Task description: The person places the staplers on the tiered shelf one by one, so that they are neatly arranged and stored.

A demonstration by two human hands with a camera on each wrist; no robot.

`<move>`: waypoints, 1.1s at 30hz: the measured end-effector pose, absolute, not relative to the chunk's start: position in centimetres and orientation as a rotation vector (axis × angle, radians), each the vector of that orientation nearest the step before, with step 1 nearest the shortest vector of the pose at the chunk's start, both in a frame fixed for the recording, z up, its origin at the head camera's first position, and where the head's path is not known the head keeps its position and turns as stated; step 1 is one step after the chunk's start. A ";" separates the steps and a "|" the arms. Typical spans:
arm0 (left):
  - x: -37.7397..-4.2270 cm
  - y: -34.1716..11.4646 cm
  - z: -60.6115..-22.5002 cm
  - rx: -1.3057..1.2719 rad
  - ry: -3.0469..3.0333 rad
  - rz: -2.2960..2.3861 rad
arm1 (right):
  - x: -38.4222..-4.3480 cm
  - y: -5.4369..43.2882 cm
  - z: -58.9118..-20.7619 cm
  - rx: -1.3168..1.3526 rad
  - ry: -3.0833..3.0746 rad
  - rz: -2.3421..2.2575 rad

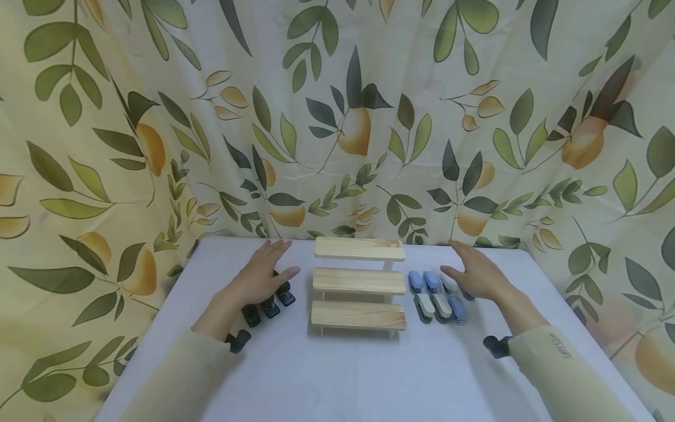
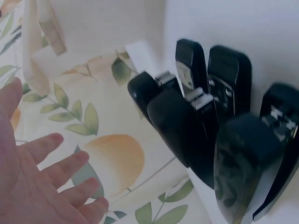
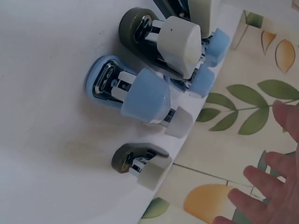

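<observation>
My left hand, fingers spread, hovers over a group of black staplers left of the stand, partly hiding them. In the left wrist view several black staplers stand apart from the extended fingers. On the other side, my right hand is held with straight fingers above the right edge of a cluster of staplers, blue and white. The right wrist view shows a blue stapler and a white-topped, dark-based stapler. Neither hand holds anything.
Between the hands stands a three-step wooden rack with pale plank tops and white supports. The white table reaches back to a curtain printed with leaves and fruit. Dark wrist devices sit at both sleeves.
</observation>
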State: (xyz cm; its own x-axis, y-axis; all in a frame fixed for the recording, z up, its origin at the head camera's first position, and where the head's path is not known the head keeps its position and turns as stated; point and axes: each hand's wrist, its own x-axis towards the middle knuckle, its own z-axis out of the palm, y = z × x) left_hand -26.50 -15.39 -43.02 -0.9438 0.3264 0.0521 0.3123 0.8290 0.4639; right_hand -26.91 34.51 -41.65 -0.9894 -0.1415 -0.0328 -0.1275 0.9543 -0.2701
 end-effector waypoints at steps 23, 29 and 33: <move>-22.7 -13.4 -45.9 0.460 2.731 1.193 | -26.5 37.1 -42.9 -0.172 2.920 -0.564; -21.7 -12.9 -46.3 0.470 2.693 1.264 | -26.6 38.0 -43.5 -0.192 2.906 -0.570; -21.2 -12.6 -46.5 0.449 2.651 1.316 | -26.9 38.8 -44.0 -0.194 2.892 -0.567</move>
State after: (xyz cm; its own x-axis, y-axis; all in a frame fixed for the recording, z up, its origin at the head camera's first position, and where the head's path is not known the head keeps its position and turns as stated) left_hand -21.24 -12.60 -46.51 -0.9442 0.3293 0.0006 0.1996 0.5710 0.7963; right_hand -26.86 38.76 -43.96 -0.9739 -0.1634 -0.1577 -0.0917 0.9183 -0.3851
